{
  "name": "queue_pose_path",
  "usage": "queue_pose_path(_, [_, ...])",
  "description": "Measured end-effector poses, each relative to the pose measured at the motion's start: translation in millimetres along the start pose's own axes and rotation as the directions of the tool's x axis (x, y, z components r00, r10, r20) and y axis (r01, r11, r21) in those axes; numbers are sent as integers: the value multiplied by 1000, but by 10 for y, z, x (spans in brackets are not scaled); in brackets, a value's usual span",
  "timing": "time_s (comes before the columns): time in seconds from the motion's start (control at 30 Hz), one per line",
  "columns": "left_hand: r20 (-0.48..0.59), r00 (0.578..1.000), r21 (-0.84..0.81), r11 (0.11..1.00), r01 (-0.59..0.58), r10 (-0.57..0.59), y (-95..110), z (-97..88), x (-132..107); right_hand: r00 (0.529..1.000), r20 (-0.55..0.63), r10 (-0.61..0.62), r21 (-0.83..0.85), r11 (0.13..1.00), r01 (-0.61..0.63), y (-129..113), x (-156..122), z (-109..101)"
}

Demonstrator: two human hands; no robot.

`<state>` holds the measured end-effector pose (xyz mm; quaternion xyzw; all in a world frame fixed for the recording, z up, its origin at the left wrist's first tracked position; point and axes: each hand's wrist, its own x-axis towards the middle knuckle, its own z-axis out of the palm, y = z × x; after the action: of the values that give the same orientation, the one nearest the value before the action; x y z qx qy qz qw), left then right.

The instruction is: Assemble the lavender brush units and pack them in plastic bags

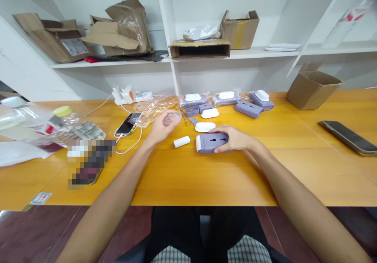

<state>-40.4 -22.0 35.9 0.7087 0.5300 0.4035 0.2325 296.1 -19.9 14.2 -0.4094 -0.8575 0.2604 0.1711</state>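
My left hand (160,127) is closed around a clear, slightly pinkish plastic piece (173,117), raised a little over the table. Its exact kind is hard to make out. My right hand (234,138) grips a purple plastic housing (207,143) from its right end; the housing lies on the table, with dark slots on top and a white roller-like end at the left. Between the hands lies a white cylinder (182,141). Just behind the housing are a white oval cap (205,127), a second white oval cap (210,113), small purple parts (192,111) and a metal spring (186,118).
Bagged purple units (193,99) and a loose perforated purple shell (249,109) line the back. Crumpled clear film (156,108) lies behind my left hand. Phones (350,137), a charging cable (129,151), bottles (79,127) and an upright cardboard box (313,88) stand or lie farther out.
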Motion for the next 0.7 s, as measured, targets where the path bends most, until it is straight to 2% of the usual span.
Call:
queue_pose_path(0.03, [116,993,-139,990,39,-22,62,-38,-22,1000,6,1,-14,1000,-1,-8,-6,-2])
queue_pose_path(0.07, [271,962,-243,965,101,-33,129,-68,-53,1000,13,2,-24,1000,-2,-13,-12,-2])
queue_pose_path(0.1, [432,901,-293,940,177,-35,197,-87,-90,1000,19,5,-30,1000,-4,-14,-16,-1])
queue_pose_path(0.13, [578,815,-292,923,251,-39,260,-93,-130,1000,21,8,-33,999,-7,-11,-20,1])
queue_pose_path(0.17, [678,734,-269,914,305,-46,315,-86,-169,1000,20,12,-33,999,-12,-6,-21,3])
queue_pose_path(0.2, [736,675,-244,910,335,-51,358,-66,-205,1000,18,16,-30,999,-15,2,-22,6])
queue_pose_path(0.23, [769,637,-224,911,346,-53,389,-36,-233,1000,14,18,-21,1000,-17,11,-20,8])
queue_pose_path(0.27, [784,618,-205,918,341,-55,407,2,-254,1000,11,19,-7,1000,-19,20,-18,9])
queue_pose_path(0.33, [792,607,-152,945,290,-59,414,87,-272,1000,3,23,27,999,-23,31,-13,3])
queue_pose_path(0.4, [779,623,-88,971,220,-71,392,163,-265,999,-14,32,54,998,-31,34,-9,-15])
queue_pose_path(0.47, [733,675,-61,979,193,-87,353,221,-250,998,-35,44,62,997,-41,32,-10,-42])
queue_pose_path(0.57, [634,764,-134,955,265,-124,279,288,-231,994,-80,73,70,995,-67,36,-12,-74])
queue_pose_path(0.7, [565,816,-313,882,352,-125,175,380,-212,981,-157,118,156,983,-94,83,6,-62])
